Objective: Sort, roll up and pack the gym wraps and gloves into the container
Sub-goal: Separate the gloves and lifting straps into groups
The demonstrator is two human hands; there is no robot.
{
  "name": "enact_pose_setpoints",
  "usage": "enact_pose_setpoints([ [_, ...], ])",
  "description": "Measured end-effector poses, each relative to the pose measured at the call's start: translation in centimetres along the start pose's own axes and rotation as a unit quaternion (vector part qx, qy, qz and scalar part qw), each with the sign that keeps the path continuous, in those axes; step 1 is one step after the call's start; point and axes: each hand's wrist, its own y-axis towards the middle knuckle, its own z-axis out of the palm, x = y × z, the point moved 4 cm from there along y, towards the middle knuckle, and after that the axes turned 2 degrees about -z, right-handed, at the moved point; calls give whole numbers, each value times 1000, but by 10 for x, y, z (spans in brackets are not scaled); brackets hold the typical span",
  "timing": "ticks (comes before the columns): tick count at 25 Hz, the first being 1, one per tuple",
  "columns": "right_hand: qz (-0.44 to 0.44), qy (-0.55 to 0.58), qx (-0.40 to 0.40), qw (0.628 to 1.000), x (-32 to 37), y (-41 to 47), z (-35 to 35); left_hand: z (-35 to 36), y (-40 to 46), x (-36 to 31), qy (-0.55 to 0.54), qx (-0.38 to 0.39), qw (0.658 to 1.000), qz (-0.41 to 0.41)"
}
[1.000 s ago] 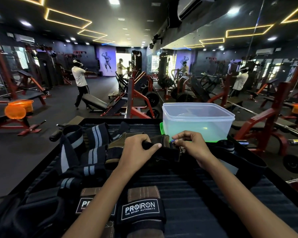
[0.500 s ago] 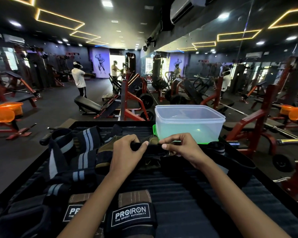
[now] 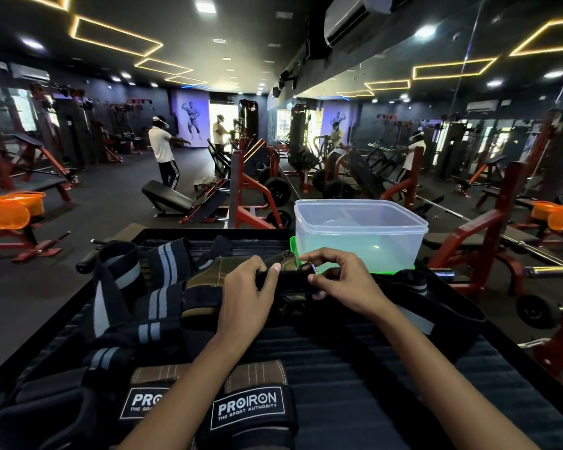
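from the head camera, both forearms reach forward over the dark ribbed mat [image 3: 355, 368], and the left hand [image 3: 246, 295] curls its fingers and thumb around a black strap [image 3: 290, 280] of an olive glove [image 3: 215, 280]. the right hand [image 3: 342, 284] pinches the strap's other end beside a metal buckle [image 3: 309, 267]. the clear container [image 3: 361, 235] stands open just behind the hands, with striped wraps [image 3: 156, 287] piled to the left and two proiron gloves [image 3: 247, 409] nearest the camera.

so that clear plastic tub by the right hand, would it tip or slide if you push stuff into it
The clear plastic tub looks empty and thin-walled, so it is probably light and could slide if shoved. It is wide and low, so tipping seems unlikely. It sits on a green lid, which may let it skid; steadying it with the right hand could help.
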Motion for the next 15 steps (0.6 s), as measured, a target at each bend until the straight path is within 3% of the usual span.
enact_pose_setpoints([
  [3, 9, 36, 25, 999, 0, 1, -2, 1, 1, 2, -8, -4, 1000, -15],
  [10, -62, -127, -61, 988, 1, -2, 5, 9, -4, 0, 26, 13, 1000, 13],
  [13, 67, 16, -95, 993, -9, 2, 3, 8, -2, 2, 26, 16, 1000, -2],
  [15, 121, 112, -76, 983, -12, 2, 4, 9, -2, 2, 38, 26, 999, -9],
])
